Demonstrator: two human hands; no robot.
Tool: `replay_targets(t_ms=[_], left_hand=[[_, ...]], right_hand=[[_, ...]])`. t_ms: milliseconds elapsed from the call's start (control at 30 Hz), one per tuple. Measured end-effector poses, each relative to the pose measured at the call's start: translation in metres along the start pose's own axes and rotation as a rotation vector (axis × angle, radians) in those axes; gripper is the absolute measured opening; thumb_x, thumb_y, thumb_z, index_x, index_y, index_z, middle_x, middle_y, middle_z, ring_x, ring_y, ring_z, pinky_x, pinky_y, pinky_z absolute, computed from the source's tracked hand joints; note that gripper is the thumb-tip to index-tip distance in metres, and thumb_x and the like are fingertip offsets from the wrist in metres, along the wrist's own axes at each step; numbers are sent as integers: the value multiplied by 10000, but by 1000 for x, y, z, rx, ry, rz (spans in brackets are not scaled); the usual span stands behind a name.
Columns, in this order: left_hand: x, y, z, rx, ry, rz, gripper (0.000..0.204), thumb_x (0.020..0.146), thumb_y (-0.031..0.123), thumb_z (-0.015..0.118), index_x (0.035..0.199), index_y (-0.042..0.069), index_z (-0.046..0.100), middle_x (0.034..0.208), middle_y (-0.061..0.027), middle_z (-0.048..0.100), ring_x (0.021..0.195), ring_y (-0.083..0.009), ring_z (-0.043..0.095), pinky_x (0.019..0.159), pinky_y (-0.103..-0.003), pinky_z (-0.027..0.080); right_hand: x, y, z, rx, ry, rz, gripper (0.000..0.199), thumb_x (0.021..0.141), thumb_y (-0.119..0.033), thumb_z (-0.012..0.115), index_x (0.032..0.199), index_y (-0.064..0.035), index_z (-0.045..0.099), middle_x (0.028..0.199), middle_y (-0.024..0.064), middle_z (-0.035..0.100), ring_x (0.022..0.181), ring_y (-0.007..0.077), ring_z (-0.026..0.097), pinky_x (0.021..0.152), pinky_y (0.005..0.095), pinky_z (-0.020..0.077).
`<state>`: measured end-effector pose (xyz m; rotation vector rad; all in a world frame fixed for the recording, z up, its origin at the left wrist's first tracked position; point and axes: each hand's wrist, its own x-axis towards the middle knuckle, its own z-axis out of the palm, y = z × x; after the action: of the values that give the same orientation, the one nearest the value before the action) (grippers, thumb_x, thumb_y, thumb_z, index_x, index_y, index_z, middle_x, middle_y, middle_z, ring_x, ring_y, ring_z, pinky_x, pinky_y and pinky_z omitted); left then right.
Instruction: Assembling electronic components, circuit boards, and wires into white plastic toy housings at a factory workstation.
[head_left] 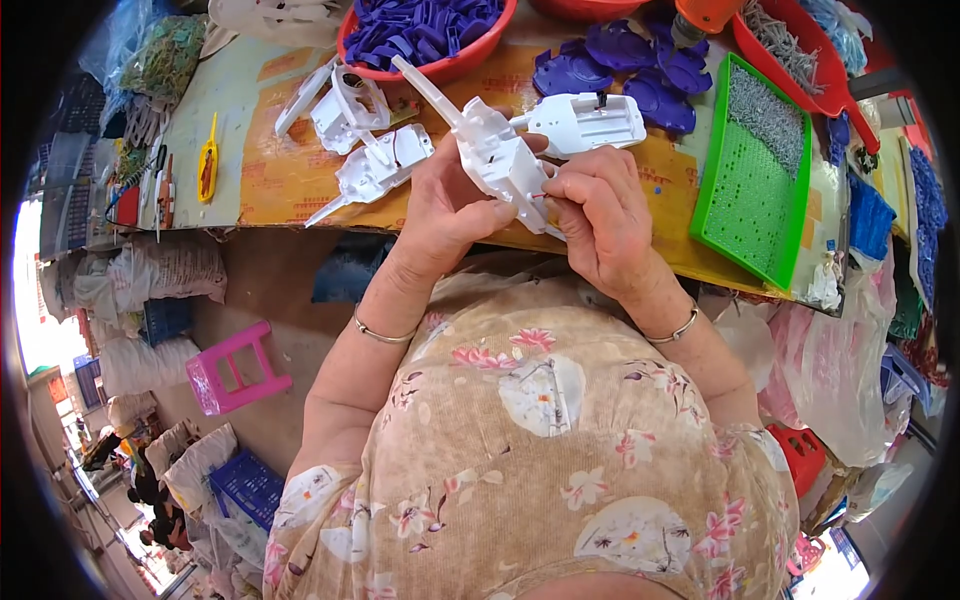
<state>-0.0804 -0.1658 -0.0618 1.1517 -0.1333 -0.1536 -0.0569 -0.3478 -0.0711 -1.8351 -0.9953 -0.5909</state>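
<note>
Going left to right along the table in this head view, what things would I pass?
Yellow tool → loose white plastic shells → white plastic part held in both hands → purple plastic pieces → green tray of small metal bits.

Worktable (290, 175) with yellow-orange top spans upper frame. Lying on it: white plastic shells (365, 140) upper centre-left; one more white shell (590, 122) upper centre; red bowl (440, 65) of purple parts at top; loose purple pieces (640, 70) upper right; green tray (755, 180) at right; yellow tool (207, 165) upper left.
</note>
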Motion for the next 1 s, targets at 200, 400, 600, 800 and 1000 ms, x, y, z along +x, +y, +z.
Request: replay_targets(t_ms=[200, 400, 600, 800, 1000], left_hand=[[-1, 0, -1, -62, -13, 0, 814, 681, 91, 732, 1375, -13, 319, 1276, -224, 514, 1145, -282, 551, 990, -393, 438], [0, 0, 1, -60, 13, 36, 671, 699, 46, 712, 1298, 0, 413, 1225, -153, 559, 1056, -229, 600, 933, -374, 483], [0, 3, -2, 21, 8, 41, 643, 719, 28, 706, 1296, -4, 427, 1197, -125, 573, 1054, -187, 577, 939, -354, 470], [0, 6, 3, 88, 8, 44, 679, 725, 7, 720, 1326, -15, 404, 1146, -104, 588, 1021, -169, 583, 904, -327, 486], [1, 12, 20, 298, 138, 89, 763, 692, 41, 783, 1335, -25, 377, 1098, -91, 590, 899, -116, 584, 775, -257, 503]], right_hand=[[0, -2, 0, 38, 15, 3, 187, 769, 26, 656, 929, -21, 572, 870, 104, 581, 754, 260, 545, 699, 336, 419], [0, -1, 0, 62, 26, 2, 201, 743, 62, 661, 914, -14, 585, 851, 105, 589, 744, 262, 552, 685, 335, 431], [1, -2, 0, 53, 14, -6, 215, 730, 74, 660, 914, -13, 594, 841, 102, 588, 737, 264, 551, 682, 336, 432], [1, 1, 0, 63, -8, 8, 216, 738, 87, 642, 929, -4, 599, 836, 105, 588, 735, 258, 551, 678, 325, 436], [-2, 2, -2, 101, 13, 129, 169, 779, 87, 628, 932, 20, 602, 836, 104, 592, 736, 220, 569, 659, 282, 459]])
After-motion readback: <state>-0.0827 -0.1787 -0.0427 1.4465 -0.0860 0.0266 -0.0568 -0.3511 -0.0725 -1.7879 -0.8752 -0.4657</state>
